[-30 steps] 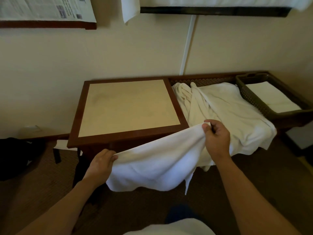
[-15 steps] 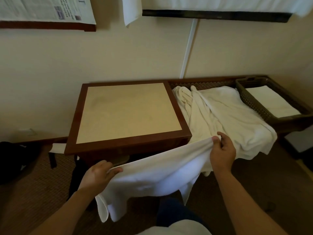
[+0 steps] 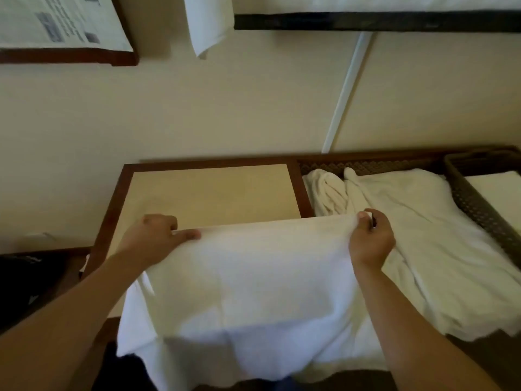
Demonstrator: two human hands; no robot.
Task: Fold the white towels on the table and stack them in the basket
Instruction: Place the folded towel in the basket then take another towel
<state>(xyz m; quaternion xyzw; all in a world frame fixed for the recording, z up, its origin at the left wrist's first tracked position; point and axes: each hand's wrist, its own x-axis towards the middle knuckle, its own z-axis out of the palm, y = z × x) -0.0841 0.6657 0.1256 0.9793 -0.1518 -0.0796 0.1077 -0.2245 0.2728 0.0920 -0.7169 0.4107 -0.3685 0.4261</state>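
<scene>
Here the white towel (image 3: 248,292) hangs nearest the camera, its lower edge drooping in soft scallops below the front rim of the small table (image 3: 112,210), its upper edge pulled taut and nearly level across the table's front half. The left hand (image 3: 153,238) pinches that upper edge at its left corner, thumb laid flat along the hem and the other fingers curled behind; the right hand (image 3: 370,239) pinches the opposite corner, fingers curled round the cloth, just past the table's right rim. Beyond the taut edge, the far half of the table's pale top lies bare, bounded by its dark wooden border. To the right of the table, on a lower dark surface, the heap of loose towels (image 3: 428,241) spreads out, one piece rolled up close to the table's far right corner, and its near edge hangs over the front. Further right of the table, at the frame's edge, stands the dark woven basket (image 3: 473,198) with a flat folded towel (image 3: 499,190) inside. Behind the table rises the cream wall, with a framed print (image 3: 56,26) high to the left.
</scene>
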